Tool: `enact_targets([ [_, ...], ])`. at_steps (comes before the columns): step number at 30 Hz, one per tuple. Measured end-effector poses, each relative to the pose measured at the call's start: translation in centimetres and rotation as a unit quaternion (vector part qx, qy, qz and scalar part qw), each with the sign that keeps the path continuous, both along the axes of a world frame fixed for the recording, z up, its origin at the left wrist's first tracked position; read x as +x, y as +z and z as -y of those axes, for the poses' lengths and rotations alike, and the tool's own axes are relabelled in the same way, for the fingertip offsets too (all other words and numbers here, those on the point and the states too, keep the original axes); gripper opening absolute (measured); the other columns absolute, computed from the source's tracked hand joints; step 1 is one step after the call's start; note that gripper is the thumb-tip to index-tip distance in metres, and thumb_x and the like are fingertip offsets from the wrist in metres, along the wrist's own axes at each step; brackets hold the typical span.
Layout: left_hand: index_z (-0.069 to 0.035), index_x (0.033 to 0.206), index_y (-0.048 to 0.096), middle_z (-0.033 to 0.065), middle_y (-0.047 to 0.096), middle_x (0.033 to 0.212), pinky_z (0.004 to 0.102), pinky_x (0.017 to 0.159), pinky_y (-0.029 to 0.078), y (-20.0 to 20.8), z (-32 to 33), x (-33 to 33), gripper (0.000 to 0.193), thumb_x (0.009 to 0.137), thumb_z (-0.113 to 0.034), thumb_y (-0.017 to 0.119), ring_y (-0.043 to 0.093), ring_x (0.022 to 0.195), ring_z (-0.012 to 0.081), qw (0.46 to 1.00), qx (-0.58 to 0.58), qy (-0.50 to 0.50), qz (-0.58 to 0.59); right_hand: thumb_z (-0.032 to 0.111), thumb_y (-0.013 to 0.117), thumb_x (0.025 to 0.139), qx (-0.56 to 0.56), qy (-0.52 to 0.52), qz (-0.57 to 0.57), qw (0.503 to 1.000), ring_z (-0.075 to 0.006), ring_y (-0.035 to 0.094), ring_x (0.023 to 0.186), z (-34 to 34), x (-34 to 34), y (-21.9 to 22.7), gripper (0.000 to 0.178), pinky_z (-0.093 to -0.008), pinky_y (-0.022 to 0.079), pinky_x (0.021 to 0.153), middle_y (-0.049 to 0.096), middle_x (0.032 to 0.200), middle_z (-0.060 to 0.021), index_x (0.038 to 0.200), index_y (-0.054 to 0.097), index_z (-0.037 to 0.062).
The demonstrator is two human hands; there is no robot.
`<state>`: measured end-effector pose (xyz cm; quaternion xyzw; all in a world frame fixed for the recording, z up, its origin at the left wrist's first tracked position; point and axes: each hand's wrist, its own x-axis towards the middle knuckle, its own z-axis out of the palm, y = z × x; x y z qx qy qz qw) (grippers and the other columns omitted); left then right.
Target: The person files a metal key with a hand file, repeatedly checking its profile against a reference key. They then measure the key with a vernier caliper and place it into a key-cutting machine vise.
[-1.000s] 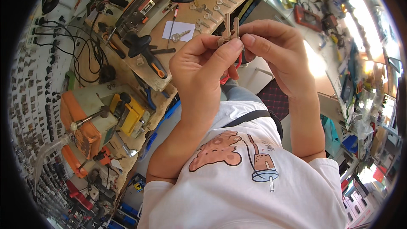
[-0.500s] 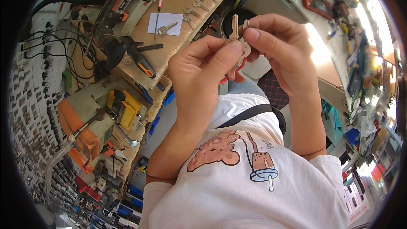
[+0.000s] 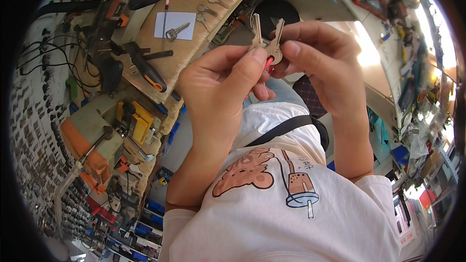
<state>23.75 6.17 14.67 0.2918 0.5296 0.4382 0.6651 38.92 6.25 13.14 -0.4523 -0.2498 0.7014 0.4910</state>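
Two keys stand blade-up between your hands, tips spread in a V. Finding: your left hand (image 3: 213, 81) pinches the left key (image 3: 257, 29) near its head, between thumb and forefinger. The right key (image 3: 275, 51) has its rounded bow between your two thumb tips; a red strap (image 3: 268, 63) shows at the bow. Your right hand (image 3: 324, 63) has its fingers curled at that key's outer side, thumb just beside the bow; whether they grip it cannot be confirmed. Recommended handling: keep the left pinch firm and low, turn the right key by its bow, leave both blades uncovered, and keep the strap slack.
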Motion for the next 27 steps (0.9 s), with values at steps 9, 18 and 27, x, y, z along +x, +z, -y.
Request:
enact_targets([
  [9, 0.005, 0.085, 0.062, 0.0095, 0.058, 0.062, 0.0296, 0.043, 0.05, -0.2, 0.0, 0.9, 0.015, 0.083, -0.01, 0.062, 0.051, 0.045, 0.012, 1.0, -0.021, 0.0, -0.01, 0.007, 0.07, 0.08, -0.012, 0.009, -0.032, 0.999, -0.0135, 0.065, 0.069, 0.0, 1.0, -0.8, 0.02, -0.0255, 0.055, 0.063, 0.066, 0.082, -0.0088, 0.095, 0.064, -0.0046],
  [18, 0.006, 0.087, 0.063, 0.0093, 0.059, 0.063, 0.0289, 0.044, 0.051, -0.4, -0.1, 0.9, 0.017, 0.083, -0.011, 0.062, 0.052, 0.046, 0.0118, 1.0, -0.022, 0.0, -0.008, 0.007, 0.069, 0.08, -0.028, 0.027, -0.04, 0.998, -0.014, 0.065, 0.069, -0.4, 1.1, -1.0, 0.02, -0.0253, 0.055, 0.063, 0.066, 0.082, -0.0093, 0.095, 0.064, -0.0042],
  [27, 0.004, 0.089, 0.064, 0.0062, 0.062, 0.072, 0.0194, 0.054, 0.045, -2.6, 1.6, -3.5, 0.014, 0.086, -0.009, 0.064, 0.055, 0.056, 0.0071, 0.996, -0.004, 0.057, 0.074, 0.002, 0.064, 0.08, 0.049, 0.055, 0.082, 0.994, -0.0078, 0.058, 0.074, -0.7, -3.7, -1.3, 0.01, -0.021, 0.048, 0.066, 0.063, 0.085, -0.005, 0.087, 0.058, -0.0023],
])
